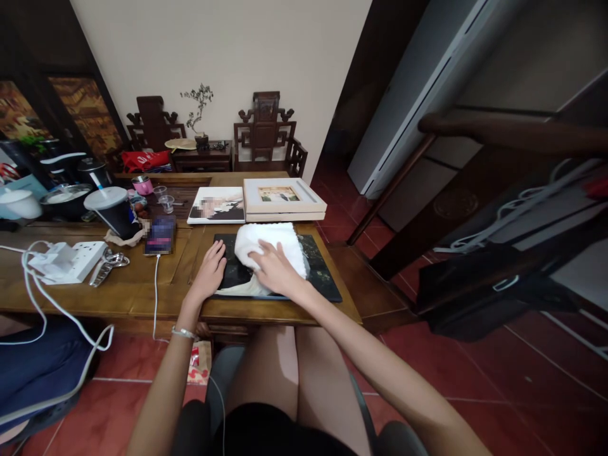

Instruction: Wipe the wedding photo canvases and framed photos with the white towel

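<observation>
A dark, glossy picture panel point(320, 269) lies flat on the wooden table point(133, 291) in front of me. A white folded cloth point(275, 244) rests on its upper middle. My right hand point(273, 269) presses down on the near edge of the cloth, fingers spread and flat. My left hand point(209, 269) lies flat on the left edge of the panel, fingers together and stretched out, holding nothing.
Behind the panel lie a photo print point(216, 204) and a stacked light-coloured frame point(284, 197). To the left are a phone point(160, 234) on a cable, a white power strip point(71, 261), keys point(107, 266), a lidded dark cup point(111, 209) and small cups. Carved chairs stand at the wall; a wooden rail is on the right.
</observation>
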The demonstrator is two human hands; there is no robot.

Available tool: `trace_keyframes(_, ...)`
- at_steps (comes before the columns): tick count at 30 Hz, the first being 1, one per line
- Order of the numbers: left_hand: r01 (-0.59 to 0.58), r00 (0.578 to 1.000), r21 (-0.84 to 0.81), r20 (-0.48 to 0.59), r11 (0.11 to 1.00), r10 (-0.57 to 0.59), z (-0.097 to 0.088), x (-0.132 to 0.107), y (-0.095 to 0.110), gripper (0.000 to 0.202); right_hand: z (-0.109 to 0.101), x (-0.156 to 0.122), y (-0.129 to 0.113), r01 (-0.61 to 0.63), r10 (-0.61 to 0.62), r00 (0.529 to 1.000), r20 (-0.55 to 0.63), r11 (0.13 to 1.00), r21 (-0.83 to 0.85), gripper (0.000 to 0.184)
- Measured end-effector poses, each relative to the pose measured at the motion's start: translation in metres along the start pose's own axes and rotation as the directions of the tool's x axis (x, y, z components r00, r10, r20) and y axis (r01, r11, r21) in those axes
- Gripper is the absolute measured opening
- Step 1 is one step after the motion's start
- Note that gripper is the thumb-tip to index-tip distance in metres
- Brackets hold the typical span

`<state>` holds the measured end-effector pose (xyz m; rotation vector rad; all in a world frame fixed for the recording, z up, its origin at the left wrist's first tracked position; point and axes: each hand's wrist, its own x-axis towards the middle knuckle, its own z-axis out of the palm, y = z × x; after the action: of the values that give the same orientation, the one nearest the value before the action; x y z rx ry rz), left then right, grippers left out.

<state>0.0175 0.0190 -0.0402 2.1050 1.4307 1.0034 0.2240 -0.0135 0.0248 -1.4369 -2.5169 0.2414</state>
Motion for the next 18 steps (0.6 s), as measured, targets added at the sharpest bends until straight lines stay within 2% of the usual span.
trace_keyframes(2, 0.029, 0.998, -0.045, -0.062, 0.999, -0.031, -0.003, -0.001, 0.008, 0.048, 0.006, 0.018, -0.005, -0.072, 0.071, 0.997, -0.043, 0.997, -0.018, 0.045)
trace_keyframes(3, 0.033, 0.994, -0.068, -0.104, 0.997, -0.040, -0.004, -0.002, 0.013, 0.048, 0.009, 0.022, -0.009, -0.066, 0.065, 0.997, -0.052, 0.998, -0.018, 0.045)
trace_keyframes(6, -0.008, 0.978, -0.140, -0.206, 0.990, -0.021, -0.010, -0.006, 0.027, 0.048, 0.015, 0.013, -0.023, 0.120, -0.120, 0.992, -0.031, 0.993, 0.010, 0.043)
trace_keyframes(9, -0.042, 0.973, -0.181, -0.230, 0.983, -0.001, -0.012, -0.008, 0.034, 0.049, 0.011, -0.017, -0.027, 0.346, -0.350, 0.937, 0.019, 0.933, 0.098, 0.038)
trace_keyframes(11, -0.044, 0.978, -0.170, -0.210, 0.984, 0.007, -0.012, -0.008, 0.033, 0.049, 0.003, -0.041, -0.020, 0.412, -0.424, 0.905, 0.040, 0.896, 0.165, 0.035)
trace_keyframes(14, -0.011, 0.992, -0.112, -0.123, 0.994, -0.003, -0.009, -0.008, 0.029, 0.048, -0.009, -0.068, -0.001, 0.386, -0.405, 0.913, 0.047, 0.896, 0.222, 0.034)
trace_keyframes(18, -0.001, 0.999, 0.004, -0.042, 1.000, 0.001, -0.006, -0.006, 0.022, 0.047, -0.012, -0.074, 0.029, 0.224, -0.230, 0.973, 0.021, 0.962, 0.156, 0.033)
